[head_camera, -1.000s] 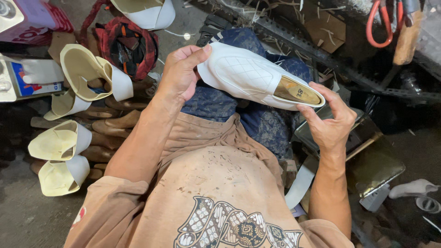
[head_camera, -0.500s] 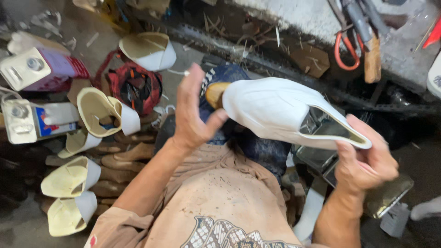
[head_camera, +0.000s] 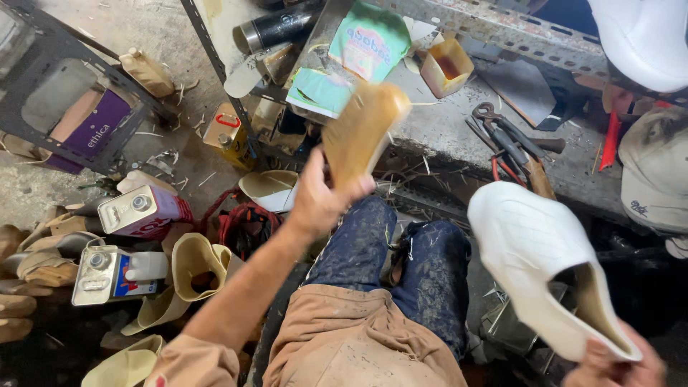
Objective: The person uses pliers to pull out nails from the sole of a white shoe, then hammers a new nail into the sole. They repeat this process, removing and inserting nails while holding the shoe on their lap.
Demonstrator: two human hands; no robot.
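My left hand [head_camera: 319, 197] is raised over my knees and grips a tan shoe sole [head_camera: 362, 132] by its lower end, its tip pointing up toward the workbench. My right hand [head_camera: 616, 362] sits at the bottom right corner, mostly cut off by the frame edge. It holds a white quilted shoe upper [head_camera: 534, 261] by the heel opening, toe pointing up and left. The two pieces are apart, with my paint-spattered jeans [head_camera: 430, 272] between them.
A grey workbench [head_camera: 459, 122] ahead carries pliers [head_camera: 509, 143], a green bag [head_camera: 358, 50], an orange cup [head_camera: 448, 64] and a pale cap [head_camera: 656, 172]. On the floor at left stand two metal cans [head_camera: 132, 208], cream shoe uppers [head_camera: 193, 261] and a metal rack [head_camera: 64, 100].
My left hand has let go of the white shoe and now holds up a tan sole. The right hand alone has the white shoe, lower and further right. The view has tilted toward the bench.
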